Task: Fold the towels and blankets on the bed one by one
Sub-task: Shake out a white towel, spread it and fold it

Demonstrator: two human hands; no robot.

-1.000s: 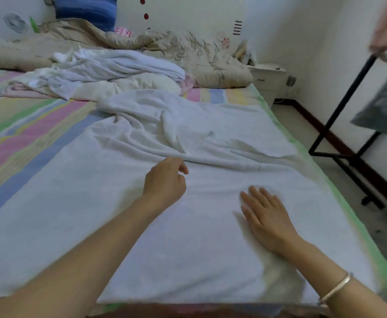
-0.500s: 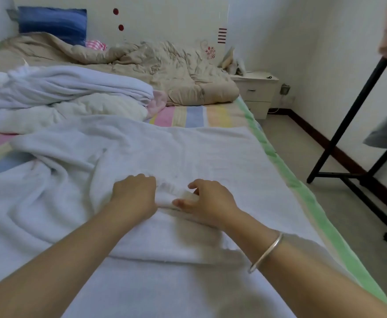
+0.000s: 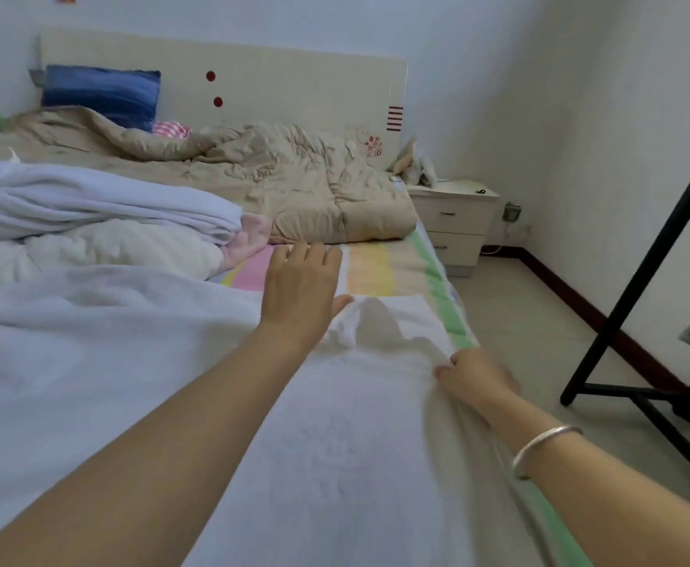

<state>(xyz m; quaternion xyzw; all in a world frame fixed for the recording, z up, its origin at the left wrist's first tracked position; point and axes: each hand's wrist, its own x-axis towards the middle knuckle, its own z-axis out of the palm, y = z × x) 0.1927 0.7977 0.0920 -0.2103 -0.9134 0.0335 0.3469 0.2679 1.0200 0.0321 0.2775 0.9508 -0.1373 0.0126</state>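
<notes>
Towel (image 3: 327, 444), white, lies spread over the near end of the bed (image 3: 380, 268). Left hand (image 3: 300, 296) rests flat with fingers spread at its far edge; right hand (image 3: 476, 378) pinches its right edge by the bedside.

Soft, dim daylight — wide-angle bowing, slight motion blur.

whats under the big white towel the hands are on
The striped sheet shows past the white towel's far edge and along its right side as a green band. The towel covers everything else beneath it, so nothing more can be seen there.
</notes>
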